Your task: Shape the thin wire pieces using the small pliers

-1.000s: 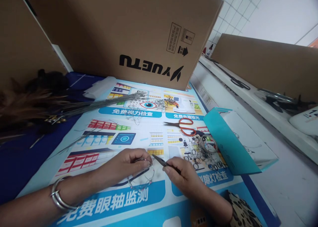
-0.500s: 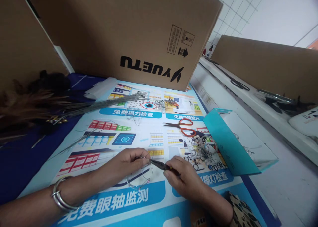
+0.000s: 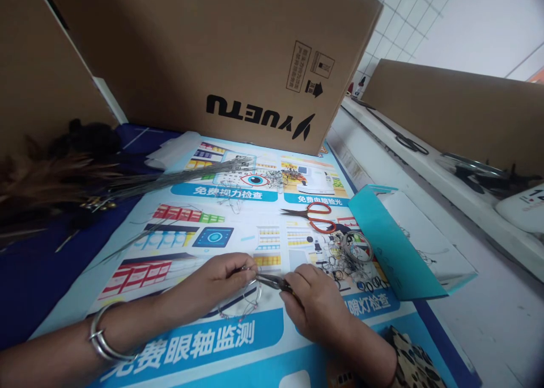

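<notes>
Over the printed table cover, my left hand (image 3: 232,273) pinches a thin wire ring (image 3: 250,307) that hangs below its fingertips; small pinkish beads show along it. My right hand (image 3: 312,300) is wrapped round the handles of needle-nose pliers (image 3: 272,280). The tips of the pliers meet the wire right at my left fingertips, and the exact point of contact is too small to make out. Beyond my right hand lie scissors (image 3: 314,215) with orange-red handles and a tangled heap of wire rings and loops (image 3: 346,258).
A large cardboard box (image 3: 204,54) stands at the back. To the right, a teal and white open box (image 3: 395,246) sits beside a white ledge (image 3: 391,133). A bundle of thin wires (image 3: 182,178) and dark feathers (image 3: 46,178) lie at the left.
The plier jaws have turned a little, and the wire ring has swung slightly under my left hand. Both hands stay in nearly the same place.
</notes>
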`<control>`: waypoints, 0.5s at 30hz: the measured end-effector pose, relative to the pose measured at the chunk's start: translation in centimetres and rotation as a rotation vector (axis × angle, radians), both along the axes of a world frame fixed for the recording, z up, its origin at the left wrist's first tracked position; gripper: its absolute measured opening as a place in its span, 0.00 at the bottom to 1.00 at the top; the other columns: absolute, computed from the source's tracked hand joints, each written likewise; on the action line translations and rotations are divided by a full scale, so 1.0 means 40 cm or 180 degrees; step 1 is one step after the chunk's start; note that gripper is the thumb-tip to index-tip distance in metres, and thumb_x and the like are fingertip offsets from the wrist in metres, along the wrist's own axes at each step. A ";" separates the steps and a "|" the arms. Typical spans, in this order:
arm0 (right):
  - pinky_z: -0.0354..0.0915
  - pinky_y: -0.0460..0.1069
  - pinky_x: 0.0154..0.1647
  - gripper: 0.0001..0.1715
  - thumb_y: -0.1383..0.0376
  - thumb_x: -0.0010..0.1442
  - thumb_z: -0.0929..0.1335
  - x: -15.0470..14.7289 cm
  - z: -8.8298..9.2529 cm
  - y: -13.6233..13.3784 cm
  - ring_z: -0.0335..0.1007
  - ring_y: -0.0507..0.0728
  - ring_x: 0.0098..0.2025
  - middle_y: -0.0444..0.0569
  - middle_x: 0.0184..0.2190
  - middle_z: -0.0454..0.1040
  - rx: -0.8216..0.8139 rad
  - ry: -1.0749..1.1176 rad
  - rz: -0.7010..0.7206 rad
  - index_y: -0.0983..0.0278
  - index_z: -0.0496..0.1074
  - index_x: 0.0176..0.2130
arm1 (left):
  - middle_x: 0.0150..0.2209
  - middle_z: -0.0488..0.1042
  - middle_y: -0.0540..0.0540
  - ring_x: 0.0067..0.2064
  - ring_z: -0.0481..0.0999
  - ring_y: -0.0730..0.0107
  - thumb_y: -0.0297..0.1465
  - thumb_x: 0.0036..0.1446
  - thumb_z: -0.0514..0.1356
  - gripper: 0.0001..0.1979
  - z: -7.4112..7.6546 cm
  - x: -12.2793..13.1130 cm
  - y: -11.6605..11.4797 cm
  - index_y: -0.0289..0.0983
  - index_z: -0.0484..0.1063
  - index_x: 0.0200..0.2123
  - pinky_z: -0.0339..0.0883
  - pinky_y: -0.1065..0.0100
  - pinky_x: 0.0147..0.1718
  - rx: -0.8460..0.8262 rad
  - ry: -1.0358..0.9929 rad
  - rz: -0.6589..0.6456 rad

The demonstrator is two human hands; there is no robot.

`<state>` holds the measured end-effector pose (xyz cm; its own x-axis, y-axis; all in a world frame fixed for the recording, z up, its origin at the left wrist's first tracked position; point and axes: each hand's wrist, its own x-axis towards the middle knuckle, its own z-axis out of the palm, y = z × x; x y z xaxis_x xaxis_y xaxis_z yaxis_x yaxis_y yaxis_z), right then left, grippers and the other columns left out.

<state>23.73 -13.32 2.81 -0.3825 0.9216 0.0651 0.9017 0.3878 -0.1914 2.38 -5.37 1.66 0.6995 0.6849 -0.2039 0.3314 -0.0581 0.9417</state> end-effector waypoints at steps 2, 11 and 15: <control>0.56 0.51 0.35 0.11 0.62 0.61 0.60 -0.002 0.000 -0.001 0.60 0.58 0.37 0.53 0.33 0.66 0.0076 -0.0099 0.0014 0.65 0.67 0.36 | 0.26 0.63 0.51 0.29 0.61 0.71 0.40 0.59 0.49 0.16 0.000 0.001 0.001 0.35 0.67 0.31 0.56 0.71 0.28 0.0086 0.0051 0.0006; 0.54 0.51 0.34 0.12 0.62 0.62 0.59 -0.004 -0.003 -0.006 0.61 0.58 0.36 0.53 0.33 0.67 0.0241 -0.0303 0.0049 0.65 0.67 0.38 | 0.27 0.64 0.51 0.30 0.62 0.71 0.40 0.59 0.49 0.15 -0.001 0.003 0.002 0.36 0.66 0.29 0.56 0.72 0.29 0.0196 0.0115 -0.0018; 0.55 0.48 0.32 0.11 0.62 0.62 0.59 -0.001 -0.008 -0.003 0.62 0.56 0.34 0.50 0.32 0.68 -0.0138 0.0105 -0.0083 0.64 0.67 0.36 | 0.26 0.62 0.52 0.29 0.60 0.72 0.40 0.59 0.48 0.15 0.001 0.002 0.002 0.36 0.65 0.30 0.56 0.72 0.28 0.0077 0.0116 -0.0004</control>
